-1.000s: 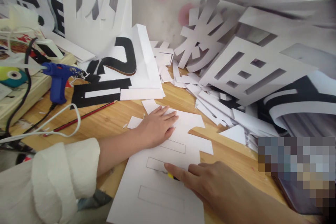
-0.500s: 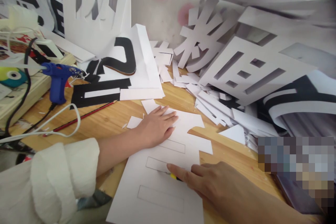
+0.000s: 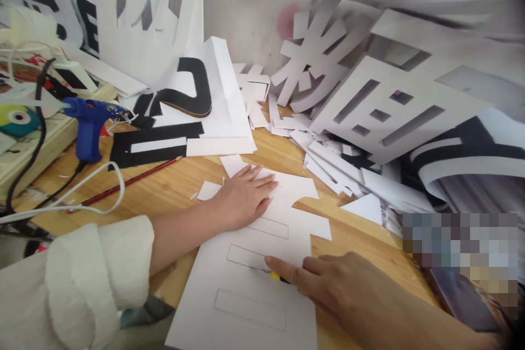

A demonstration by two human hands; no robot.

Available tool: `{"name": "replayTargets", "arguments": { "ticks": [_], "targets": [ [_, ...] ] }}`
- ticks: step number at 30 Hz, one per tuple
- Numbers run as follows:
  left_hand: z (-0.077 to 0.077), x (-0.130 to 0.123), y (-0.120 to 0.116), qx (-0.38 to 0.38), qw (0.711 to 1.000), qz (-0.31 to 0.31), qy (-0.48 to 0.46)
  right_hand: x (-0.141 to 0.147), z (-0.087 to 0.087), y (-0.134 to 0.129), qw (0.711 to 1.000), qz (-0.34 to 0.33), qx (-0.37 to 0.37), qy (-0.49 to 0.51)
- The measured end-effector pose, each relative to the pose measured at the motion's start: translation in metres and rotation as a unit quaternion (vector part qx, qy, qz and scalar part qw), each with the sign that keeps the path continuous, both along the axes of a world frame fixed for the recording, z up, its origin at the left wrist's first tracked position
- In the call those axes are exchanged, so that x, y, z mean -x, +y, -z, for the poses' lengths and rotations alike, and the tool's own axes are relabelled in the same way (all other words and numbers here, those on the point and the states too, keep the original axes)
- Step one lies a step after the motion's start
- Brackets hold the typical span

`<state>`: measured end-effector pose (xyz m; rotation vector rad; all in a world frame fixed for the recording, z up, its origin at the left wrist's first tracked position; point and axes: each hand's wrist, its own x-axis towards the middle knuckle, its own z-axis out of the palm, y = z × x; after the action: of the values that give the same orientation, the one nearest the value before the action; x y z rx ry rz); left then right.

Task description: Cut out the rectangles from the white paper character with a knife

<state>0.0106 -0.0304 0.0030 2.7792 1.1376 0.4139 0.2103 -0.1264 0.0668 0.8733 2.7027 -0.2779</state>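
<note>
A white foam-board sheet (image 3: 192, 311) lies on the wooden table, its upper part cut to an irregular outline and its face marked with pencilled rectangles. Across the upper part rests my left hand (image 3: 246, 199), palm down with the fingers stretched out. My right hand (image 3: 340, 284) grips a small yellow-and-black craft knife (image 3: 275, 275), mostly hidden under the palm. The index finger points along the tool, and its thin blade touches the lower line of the middle rectangle.
A blue glue gun (image 3: 88, 126) and a white cable (image 3: 118, 191) lie at left, near a red-and-black pencil (image 3: 131, 181). Black cut-out shapes (image 3: 197, 87) sit behind the sheet. Board scraps (image 3: 332, 167) and large white cut-out characters (image 3: 381, 98) crowd the right.
My right hand has slid slightly to the right with the craft knife, along the middle rectangle's lower line. My left hand stays pressed in place on the sheet.
</note>
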Motion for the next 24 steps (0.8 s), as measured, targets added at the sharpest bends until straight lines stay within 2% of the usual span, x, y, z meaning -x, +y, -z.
{"name": "replayTargets", "arguments": {
  "ticks": [9, 24],
  "targets": [
    [0.002, 0.001, 0.0, -0.007, 1.0, 0.0, -0.005, -0.002, -0.004, 0.0, 1.0, -0.005, 0.013, -0.025],
    [0.001, 0.001, 0.0, -0.008, 1.0, 0.0, -0.006, -0.017, 0.006, -0.006, 1.0, -0.003, -0.02, -0.004]
  ]
}}
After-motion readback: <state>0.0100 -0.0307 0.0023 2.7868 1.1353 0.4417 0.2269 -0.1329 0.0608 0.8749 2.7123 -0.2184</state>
